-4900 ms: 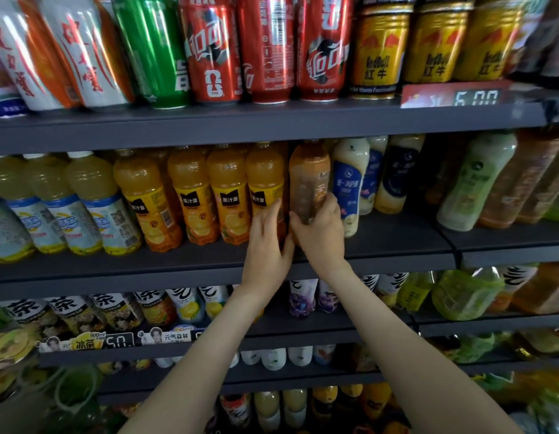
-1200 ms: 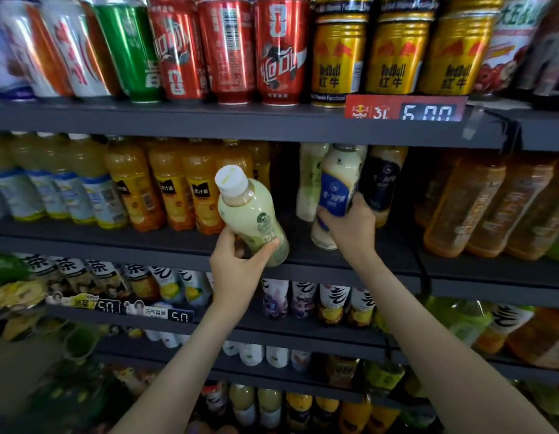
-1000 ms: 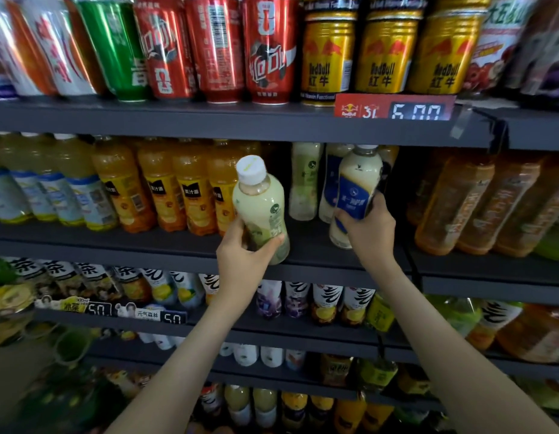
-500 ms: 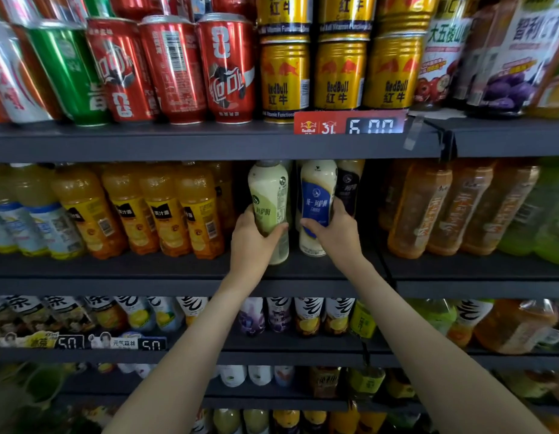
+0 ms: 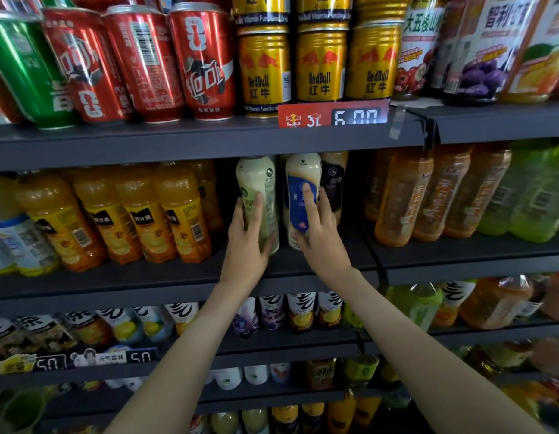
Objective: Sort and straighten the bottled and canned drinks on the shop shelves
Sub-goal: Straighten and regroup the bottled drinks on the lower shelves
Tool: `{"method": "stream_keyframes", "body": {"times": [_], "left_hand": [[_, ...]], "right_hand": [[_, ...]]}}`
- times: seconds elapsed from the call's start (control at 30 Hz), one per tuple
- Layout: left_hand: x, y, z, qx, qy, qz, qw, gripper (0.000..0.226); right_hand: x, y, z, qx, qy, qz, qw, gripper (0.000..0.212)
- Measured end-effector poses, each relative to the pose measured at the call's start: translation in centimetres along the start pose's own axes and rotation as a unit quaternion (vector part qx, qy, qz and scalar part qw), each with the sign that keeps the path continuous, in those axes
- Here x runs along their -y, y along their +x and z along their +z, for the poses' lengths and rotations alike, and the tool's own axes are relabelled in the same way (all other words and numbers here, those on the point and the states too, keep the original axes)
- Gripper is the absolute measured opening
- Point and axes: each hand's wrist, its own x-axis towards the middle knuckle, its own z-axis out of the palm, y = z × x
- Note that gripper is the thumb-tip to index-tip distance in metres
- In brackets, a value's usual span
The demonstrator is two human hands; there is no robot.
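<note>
Now left hand (image 5: pixel 245 245) grips pale-green bottle (image 5: pixel 256 180), right hand (image 5: pixel 319 242) blue-labelled cream bottle (image 5: pixel 298 195).

- A person's left hand (image 5: pixel 245 245) grips a pale green bottle (image 5: pixel 256 180), upright on the middle shelf (image 5: pixel 131 281).
- The right hand (image 5: pixel 320 239) holds a blue-labelled white bottle (image 5: pixel 300 170) just beside it, with the fingers (image 5: pixel 309 200) lying up the label.
- Orange juice bottles (image 5: pixel 175 214) line the shelf to the left, and amber bottles (image 5: pixel 400 198) stand to the right.
- On the upper shelf (image 5: pixel 115 142), red cans (image 5: pixel 203 64) and gold cans (image 5: pixel 320 64) stand above a red price tag (image 5: pixel 303 119).
</note>
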Motion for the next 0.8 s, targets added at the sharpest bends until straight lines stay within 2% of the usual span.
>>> {"method": "stream_keyframes", "body": {"times": [0.13,0.3,0.47,0.57,0.67,0.8], "left_hand": [[0.4,0.4,0.0,0.018,0.014,0.018,1.0,0.091],[-0.2,-0.3,0.3,-0.006,0.017,0.005,1.0,0.089],[-2.8,-1.9,1.2,-0.06,0.007,0.023,0.998,0.078],[-5.3,-2.8,2.6,-0.055,-0.07,0.061,0.994,0.058],[-8.5,-3.2,4.3,-0.022,-0.115,0.111,0.987,0.046],[-13.5,-3.4,7.2,0.059,-0.123,0.114,0.984,0.049]], "right_hand": [[0.3,0.1,0.3,0.003,-0.039,-0.012,0.999,0.092],[1.0,-0.7,-0.7,0.02,-0.015,0.024,0.999,0.089],[0.2,-2.8,-2.8,-0.012,-0.031,0.045,0.998,0.074],[-1.1,-4.4,-5.1,-0.022,-0.037,0.074,0.996,0.06],[-3.1,-6.0,-7.8,-0.043,-0.035,0.092,0.994,0.048],[-7.1,-8.2,-12.0,-0.058,-0.043,0.137,0.988,0.044]]}}
